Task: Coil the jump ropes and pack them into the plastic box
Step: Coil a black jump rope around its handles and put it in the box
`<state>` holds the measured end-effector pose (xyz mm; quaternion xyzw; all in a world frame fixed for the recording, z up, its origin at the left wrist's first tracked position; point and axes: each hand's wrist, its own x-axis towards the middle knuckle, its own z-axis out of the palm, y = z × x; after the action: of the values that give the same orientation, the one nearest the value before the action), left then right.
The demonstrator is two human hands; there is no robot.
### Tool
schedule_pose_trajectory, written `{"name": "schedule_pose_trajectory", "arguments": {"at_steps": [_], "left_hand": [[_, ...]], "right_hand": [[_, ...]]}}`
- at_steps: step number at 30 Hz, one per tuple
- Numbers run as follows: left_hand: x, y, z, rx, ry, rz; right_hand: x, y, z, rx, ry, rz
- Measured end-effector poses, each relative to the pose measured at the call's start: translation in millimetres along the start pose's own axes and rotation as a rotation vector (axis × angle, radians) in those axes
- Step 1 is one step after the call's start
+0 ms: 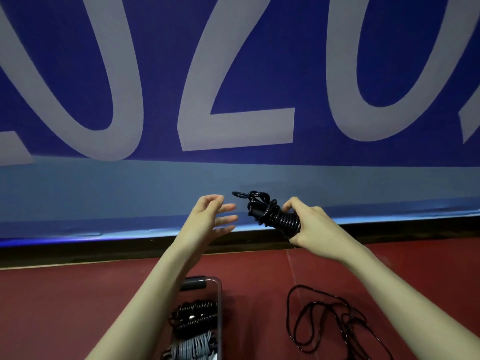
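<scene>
My right hand (309, 224) grips a tightly coiled black jump rope (270, 213), held up at chest height with a small loop sticking out at its top left. A short gap to its left, my left hand (210, 216) hovers with fingers spread and holds nothing. Below, on the red floor, stands the clear plastic box (217, 289), partly hidden by my left forearm. Inside it lie a coiled black rope (196, 317) and a coiled grey rope (193, 346). A loose black jump rope (335, 323) sprawls uncoiled on the floor to the right of the box.
A tall blue banner (233, 74) with large pale letters fills the wall ahead. Its dark base strip (78, 249) meets the red floor (65, 307), which stretches left of the box.
</scene>
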<state>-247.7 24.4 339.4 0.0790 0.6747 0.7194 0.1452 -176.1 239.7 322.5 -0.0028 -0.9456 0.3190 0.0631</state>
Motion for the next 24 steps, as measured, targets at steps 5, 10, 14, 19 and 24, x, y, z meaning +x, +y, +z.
{"name": "schedule_pose_trajectory", "arguments": {"at_steps": [5,10,14,19,24], "left_hand": [[-16.6,-33.5,-39.7,0.700,-0.047,0.513],[-18.4,-66.5,-70.8,1.242,-0.189,0.717],[-19.8,-90.2,-101.7,1.370,-0.304,0.580],[-26.6,-126.8,-136.2,1.475,-0.333,0.354],[-22.3,-172.2,-166.8,1.385,-0.271,0.186]], "right_hand": [[5.5,-14.0,29.6,-0.008,-0.145,0.014],[9.6,-27.7,77.4,-0.038,-0.346,-0.019],[10.8,-30.1,123.7,-0.008,-0.465,-0.038],[15.1,-22.3,169.3,0.177,-0.468,-0.026],[15.4,-8.7,217.2,0.197,-0.371,0.024]]}}
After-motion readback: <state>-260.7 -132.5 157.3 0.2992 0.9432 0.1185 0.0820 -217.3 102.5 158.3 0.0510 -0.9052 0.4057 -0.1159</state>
